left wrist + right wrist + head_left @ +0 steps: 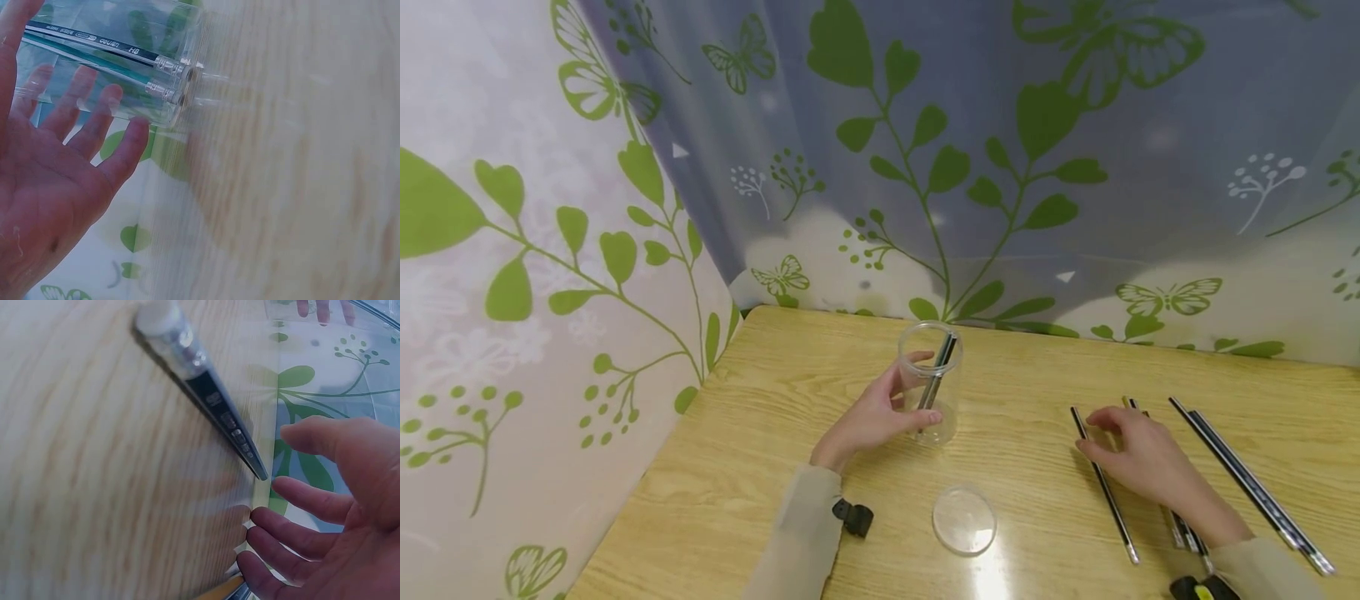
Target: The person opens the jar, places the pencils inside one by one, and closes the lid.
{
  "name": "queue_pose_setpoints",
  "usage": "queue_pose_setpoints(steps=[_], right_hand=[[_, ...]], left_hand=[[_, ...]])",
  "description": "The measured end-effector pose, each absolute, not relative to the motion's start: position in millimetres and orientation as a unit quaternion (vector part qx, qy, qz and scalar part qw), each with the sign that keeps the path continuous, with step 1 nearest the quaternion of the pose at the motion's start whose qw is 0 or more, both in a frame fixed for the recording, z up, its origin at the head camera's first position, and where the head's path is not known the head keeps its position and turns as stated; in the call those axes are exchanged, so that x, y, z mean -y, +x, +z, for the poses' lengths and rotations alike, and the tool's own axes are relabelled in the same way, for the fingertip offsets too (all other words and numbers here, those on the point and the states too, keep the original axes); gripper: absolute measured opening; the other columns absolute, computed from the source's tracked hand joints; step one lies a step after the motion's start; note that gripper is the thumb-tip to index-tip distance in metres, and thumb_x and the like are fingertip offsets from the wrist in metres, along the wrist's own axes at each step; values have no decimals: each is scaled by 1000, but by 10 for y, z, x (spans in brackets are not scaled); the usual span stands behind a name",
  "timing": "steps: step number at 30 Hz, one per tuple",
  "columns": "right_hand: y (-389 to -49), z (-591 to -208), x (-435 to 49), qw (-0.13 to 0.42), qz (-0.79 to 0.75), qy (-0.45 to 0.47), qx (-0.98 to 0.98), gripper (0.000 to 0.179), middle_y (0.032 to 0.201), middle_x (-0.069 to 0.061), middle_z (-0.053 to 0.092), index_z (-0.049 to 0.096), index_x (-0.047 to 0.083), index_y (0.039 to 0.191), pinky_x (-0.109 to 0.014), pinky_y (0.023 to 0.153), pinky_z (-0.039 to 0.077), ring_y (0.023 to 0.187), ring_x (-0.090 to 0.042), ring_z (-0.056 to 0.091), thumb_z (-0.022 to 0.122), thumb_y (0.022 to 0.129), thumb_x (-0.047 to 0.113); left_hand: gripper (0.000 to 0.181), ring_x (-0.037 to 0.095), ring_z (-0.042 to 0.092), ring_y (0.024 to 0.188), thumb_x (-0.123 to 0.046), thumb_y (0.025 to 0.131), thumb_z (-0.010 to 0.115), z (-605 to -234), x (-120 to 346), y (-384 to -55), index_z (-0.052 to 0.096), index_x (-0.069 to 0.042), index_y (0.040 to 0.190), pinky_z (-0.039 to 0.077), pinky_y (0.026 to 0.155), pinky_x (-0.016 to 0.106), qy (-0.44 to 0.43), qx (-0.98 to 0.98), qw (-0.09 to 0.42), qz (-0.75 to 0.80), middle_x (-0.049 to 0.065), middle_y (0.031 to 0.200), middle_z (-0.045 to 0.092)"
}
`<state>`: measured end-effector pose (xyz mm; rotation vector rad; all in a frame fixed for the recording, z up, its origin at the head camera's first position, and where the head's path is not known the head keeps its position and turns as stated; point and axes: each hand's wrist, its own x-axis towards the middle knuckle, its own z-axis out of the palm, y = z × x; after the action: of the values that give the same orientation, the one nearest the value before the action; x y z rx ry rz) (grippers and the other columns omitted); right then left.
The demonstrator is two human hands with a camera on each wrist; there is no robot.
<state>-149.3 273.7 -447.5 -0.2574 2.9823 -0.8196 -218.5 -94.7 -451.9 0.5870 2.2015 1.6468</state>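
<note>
Black and slim, a single pencil (pixel 1107 487) lies on the tabletop just beside the right hand (pixel 1138 458), on its thumb side, with the silver ferrule end pointing back towards the person. I see thumb and forefinger held apart near the far part of that pencil, the other fingers spread and loose, nothing in their grasp. Under the right wrist and forearm lies a loose bunch (pixel 1183 533), partly hidden from me; a yellowish strip (pixel 222 589) shows beneath the fingertips from the right wrist. Farther out on the right side, two dark pencils (pixel 1252 487) lie close together on a slant.

Pale yellow wood grain runs across the table (pixel 1037 533), and a patch of light glares off its near part. Behind its far edge hangs a blue-grey and white cloth (pixel 887 208) printed with green leaves, sprigs and butterflies; on the left a paler cloth (pixel 550 333) carries the same pattern. Beige sleeves (pixel 797 525) cover both forearms, and a small black device (pixel 853 517) sits at the left wrist.

Clear plastic makes up the jar (pixel 950 396), upright on the wood and gripped by the left hand (pixel 880 412), thumb across the front, fingers around the far side. Two pencils lean inside, one dark and marked HB, one green, ferrule ends down at the base. Nearer the person, well apart from the right hand, a clear round lid (pixel 965 521) lies flat.
</note>
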Motion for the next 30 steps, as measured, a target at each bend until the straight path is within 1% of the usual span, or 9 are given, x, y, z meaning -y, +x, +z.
queue_pose_setpoints(steps=[4,11,13,17,19,22,24,26,30], right_hand=[[-1510,-4492,-2743,14,-249,-93,-964,38,114,-23,70,71,0,115,-56,80,53,102,-42,65,75,93,31],[-1532,-4532,-2711,7,-230,-88,-969,26,119,-29,66,75,6,99,-69,94,46,115,-58,55,80,87,28],[-1537,-4534,-2695,9,-225,-82,-971,24,120,-31,65,76,7,96,-70,95,44,117,-60,52,80,86,28],[-1552,-4519,-2654,9,-223,-74,-972,20,117,-32,65,76,7,89,-75,104,36,124,-64,45,80,86,27],[-1561,-4506,-2637,7,-224,-75,-972,18,109,-27,69,76,7,86,-74,106,35,118,-61,52,80,86,25],[-1573,-4487,-2620,9,-222,-75,-972,17,91,-13,74,76,7,84,-62,93,51,92,-42,67,78,86,24],[-1579,-4472,-2613,20,-224,-69,-972,17,83,-4,74,76,8,85,-50,78,55,76,-26,67,77,87,24],[-1583,-4458,-2607,37,-230,-57,-971,18,81,-1,73,75,8,86,-39,64,51,71,-17,63,76,88,26],[-1594,-4446,-2600,63,-249,-36,-966,20,83,-2,72,74,7,89,-35,62,49,71,-15,62,75,89,26]], left_hand=[[84,23,49,141,-33,88,83,-4503,940,-2186,35,-42,156,41,116,55,203,-768,168,583,-4,152,51],[83,28,54,136,-33,87,83,-4496,943,-2186,36,-46,154,52,104,48,194,-766,179,586,-1,152,51],[84,28,54,136,-33,87,83,-4495,944,-2184,36,-46,155,51,104,48,193,-767,179,585,-1,152,51],[83,23,52,138,-32,87,83,-4498,941,-2186,36,-45,155,45,113,51,198,-770,170,582,-2,151,52],[83,22,51,139,-32,88,83,-4501,940,-2189,36,-45,155,43,115,52,201,-770,168,582,-2,151,52],[82,24,51,138,-32,88,83,-4504,940,-2188,36,-46,154,45,113,53,200,-768,170,584,-3,151,52],[82,24,51,139,-33,88,83,-4507,941,-2189,36,-44,155,45,113,53,202,-767,170,585,-3,151,52],[83,23,51,139,-33,88,83,-4505,941,-2184,35,-44,155,44,113,53,203,-768,169,583,-4,151,51],[84,23,50,140,-34,88,83,-4502,942,-2176,35,-43,156,44,114,52,205,-769,168,582,-4,152,51]])
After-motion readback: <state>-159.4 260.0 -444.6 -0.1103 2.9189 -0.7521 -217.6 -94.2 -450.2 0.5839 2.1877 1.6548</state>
